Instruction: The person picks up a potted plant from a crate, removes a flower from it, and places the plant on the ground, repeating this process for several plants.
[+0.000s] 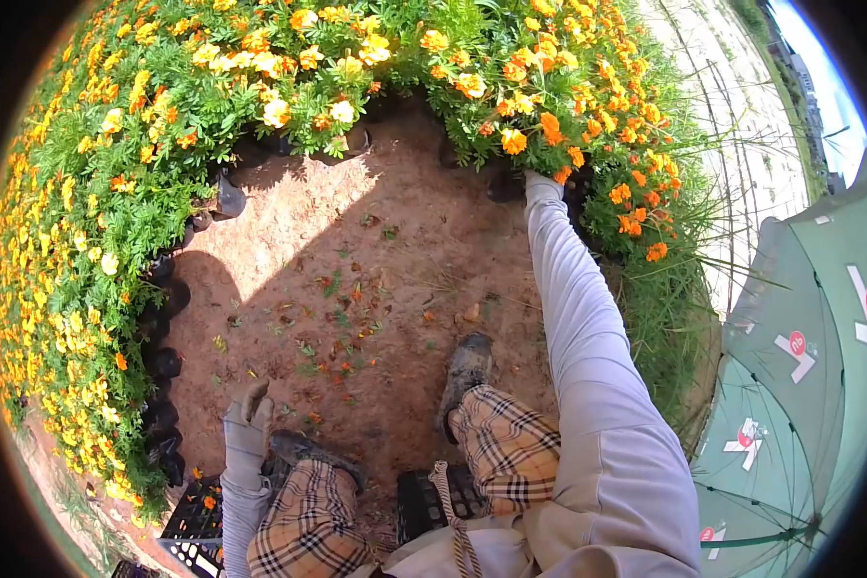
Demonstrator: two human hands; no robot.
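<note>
My right hand (541,183) reaches out to the marigold plants (515,87) at the back right. Its wrist shows low by the black pots, but leaves and orange blooms hide the fingers, so what it touches cannot be made out. My left hand (249,424), in a soiled glove, hangs beside my left knee. Its fingers are loosely bent and apart, with nothing in them. Closest to it are my dark boot and a black plastic crate (191,525) with an orange bloom at its rim.
Black plant pots (164,363) line the left edge of the bare soil (395,260), where petals and leaves lie scattered. Tall grass (660,318) grows at right, beside a green umbrella (785,385). Another black crate (416,506) sits between my legs.
</note>
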